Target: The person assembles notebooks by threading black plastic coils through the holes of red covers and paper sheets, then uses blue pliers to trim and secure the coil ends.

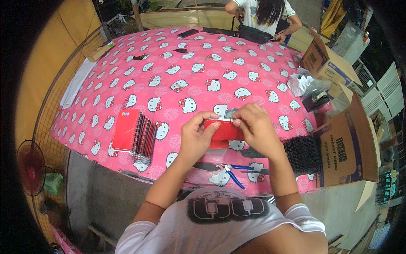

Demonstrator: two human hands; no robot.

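1. Nearest the camera, a white shirt point(169, 224) is being worn, its lower part being cut off by the bottom edge.
2. Just beyond it, a red notebook point(224, 132) is being held over the pink tablecloth point(139, 91), its right end being covered by fingers.
3. By the left hand point(197, 134), the notebook's left end is being gripped closely, with the thumb being pressed on the near face (the other fingertips are being hidden behind).
4. By the right hand point(255, 130), the upper right edge is being pinched between thumb and fingers; a small greyish piece point(229, 113) is being half covered there (what it is cannot be told).
5. Nearer the shirt, blue-handled pliers point(229, 170) are being borne by the cloth.
6. Black spiral coils point(303, 154) are being partly screened by the right forearm, beside a cardboard carton point(349, 146).
7. On the left, a stack of red notebooks point(127, 130) is being displayed, its lower covers being obscured.
8. Across the table, another person point(264, 19) is being cropped by the top edge.
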